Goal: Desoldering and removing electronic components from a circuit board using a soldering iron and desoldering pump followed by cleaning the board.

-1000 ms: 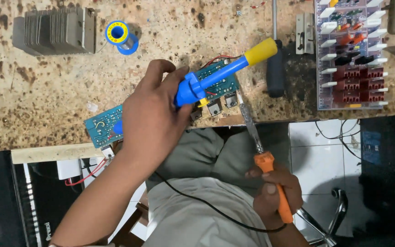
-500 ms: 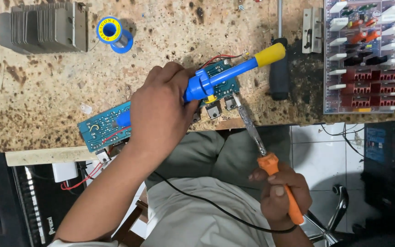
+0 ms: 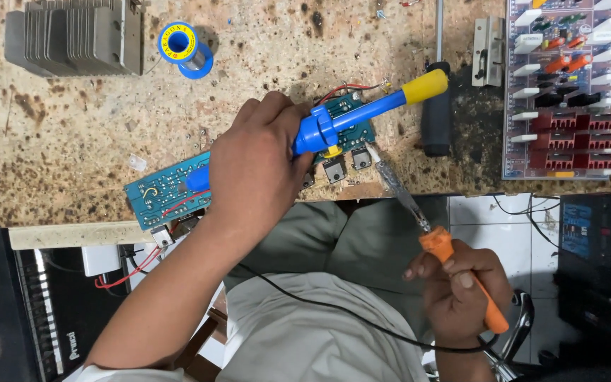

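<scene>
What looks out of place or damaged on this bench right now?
The green circuit board lies askew, hanging over the worn, stained bench edge under the left hand. Nothing looks spilled.

Bare forearms, no gloves, left hand [image 3: 256, 170] and right hand [image 3: 461, 286] uncovered; light grey shirt [image 3: 305, 339], olive-grey trousers [image 3: 348, 237].

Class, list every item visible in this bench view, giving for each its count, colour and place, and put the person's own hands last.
Blue desoldering pump with yellow tip: one, over the board.
Teal circuit board: one, at the bench edge.
Orange-handled soldering iron: one, tip at the board.
Blue solder spool: one, upper bench.
Grey finned heat sink: one, top left.
Large component board: one, red and white parts, right.
Black tool handle: one, beside the pump.
Left hand: grips the pump.
Right hand: grips the iron.
</scene>
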